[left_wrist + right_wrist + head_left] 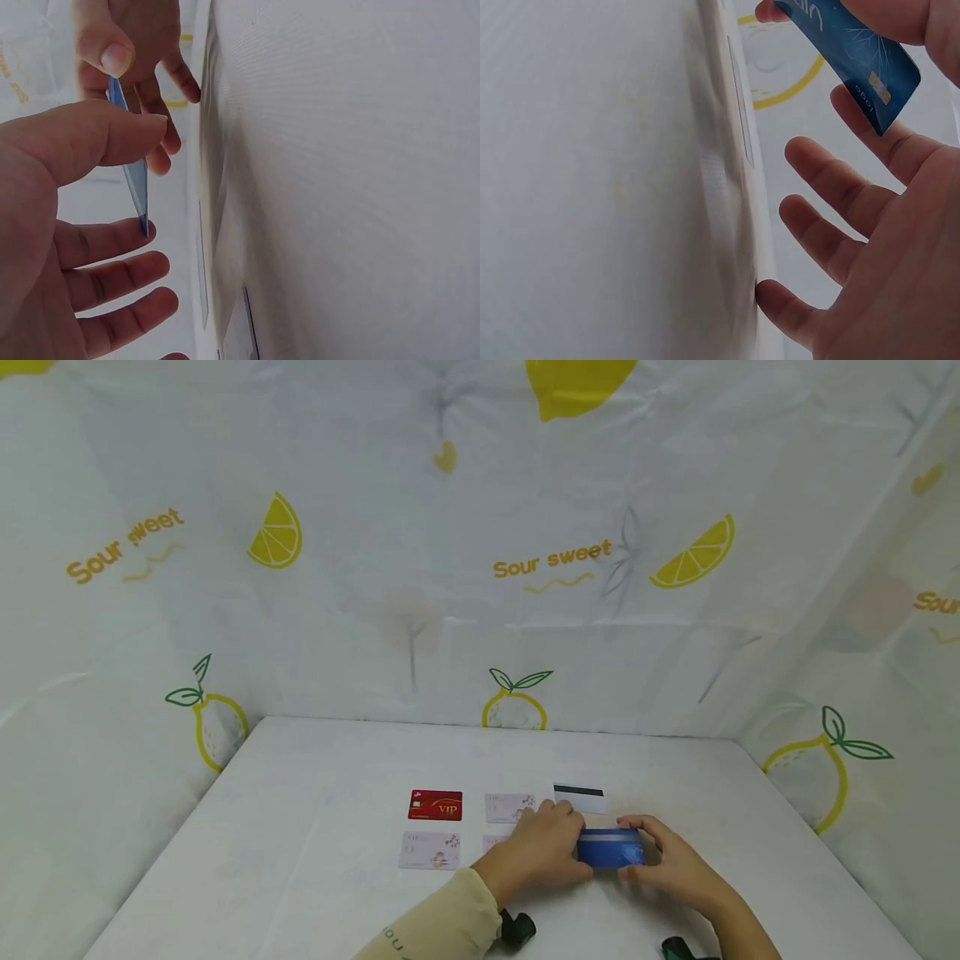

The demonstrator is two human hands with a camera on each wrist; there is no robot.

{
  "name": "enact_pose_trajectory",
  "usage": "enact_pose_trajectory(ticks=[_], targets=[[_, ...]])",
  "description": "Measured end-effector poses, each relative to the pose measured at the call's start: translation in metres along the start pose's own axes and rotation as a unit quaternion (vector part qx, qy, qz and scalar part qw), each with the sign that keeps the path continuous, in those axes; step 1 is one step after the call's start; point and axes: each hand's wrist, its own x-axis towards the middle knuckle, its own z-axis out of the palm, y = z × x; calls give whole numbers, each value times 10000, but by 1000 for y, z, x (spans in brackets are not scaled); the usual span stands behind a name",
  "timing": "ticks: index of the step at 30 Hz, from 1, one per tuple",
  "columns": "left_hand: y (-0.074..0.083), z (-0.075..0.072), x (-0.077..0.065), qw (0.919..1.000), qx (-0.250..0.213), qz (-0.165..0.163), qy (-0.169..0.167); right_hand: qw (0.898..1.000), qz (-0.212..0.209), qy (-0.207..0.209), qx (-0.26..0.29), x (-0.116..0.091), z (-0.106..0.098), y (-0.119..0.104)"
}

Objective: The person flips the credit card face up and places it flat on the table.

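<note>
A blue card (pixel 611 852) is held a little above the table between both hands. Thumb and index finger of my left hand (pixel 543 847) pinch its left end, and those of my right hand (pixel 667 864) pinch its right end. In the right wrist view the underside of the blue card (pixel 862 64) shows a gold chip and the word "logo". The left wrist view has the card (pixel 135 176) almost edge-on, with the remaining fingers of both hands spread apart.
Behind the hands lie a white card (pixel 577 800) with a black stripe and a pale VIP card (pixel 508 807). To the left are a red VIP card (pixel 435 805) and another pale card (pixel 429 850). My left hand partly covers one more pale card (pixel 492 843) on the white table (pixel 300 877).
</note>
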Motion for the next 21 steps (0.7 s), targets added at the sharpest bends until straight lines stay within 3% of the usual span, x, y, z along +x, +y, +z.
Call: enact_pose_trajectory(ticks=[10, 21], targets=[[0, -3, 0, 9997, -40, 75, 240, 9993, -197, 180, -244, -2, 3, -2], [-4, -4, 1, 9975, -305, 451, 445, 9925, -1014, 331, -598, 0, 8, -8]])
